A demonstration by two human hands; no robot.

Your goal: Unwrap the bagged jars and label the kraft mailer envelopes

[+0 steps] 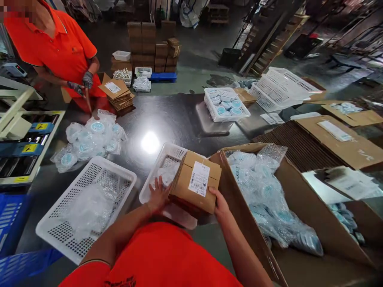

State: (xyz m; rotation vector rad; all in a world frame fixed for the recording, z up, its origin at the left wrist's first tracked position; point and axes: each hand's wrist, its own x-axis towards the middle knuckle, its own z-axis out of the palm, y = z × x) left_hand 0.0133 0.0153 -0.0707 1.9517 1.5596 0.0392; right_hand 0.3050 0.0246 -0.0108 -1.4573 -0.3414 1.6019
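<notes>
A stack of flattened brown cartons [188,193], the top one bearing a white label [199,178], lies over the right part of a white basket [146,187]. My right hand [220,202] grips the stack's right edge, thumb on top. My left hand [159,196] is at the stack's left side with its fingers spread; nothing is held in it. Clear plastic wrap [168,174] lies in the basket just beyond my left hand. Right of the stack, a large open carton [243,223] holds bubble-wrapped round items [269,191].
Left, a white basket [127,175] holds bubble wrap; wrapped round items [89,139] lie beyond it. A person in orange [56,48] with gloved hands stands far left by cardboard pieces [122,95]. A basket of round tins [224,104] is farther back; flattened cartons [341,139] lie right.
</notes>
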